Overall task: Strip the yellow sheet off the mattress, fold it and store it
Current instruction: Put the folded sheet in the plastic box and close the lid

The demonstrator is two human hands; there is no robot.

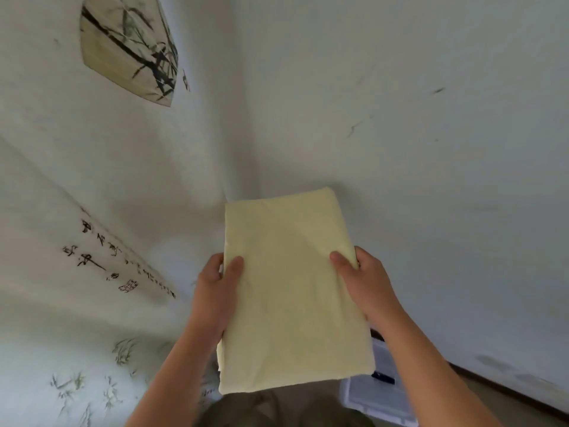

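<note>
The yellow sheet (292, 288) is folded into a thick, flat rectangle and sits in the centre of the frame, held up in the air by both hands. Its long axis runs from the lower centre of the frame toward the upper centre.

The left hand (215, 291) grips the left long edge of the sheet. The thumb lies flat on the top face; the other fingers wrap under the edge and are mostly hidden. The hand is clamped on the sheet.

The right hand (363, 288) grips the right long edge in the same way: thumb on top, remaining fingers curled under. It is also clamped on the sheet.

Both forearms enter from the bottom of the frame.

A pale wall (431, 118) fills the background. A bamboo ink painting (129, 47) is at the upper left. Lines of calligraphy (101, 254) appear at the left.

A clear plastic box (378, 392) lies at the lower right, partly hidden by the sheet and the right forearm.
</note>
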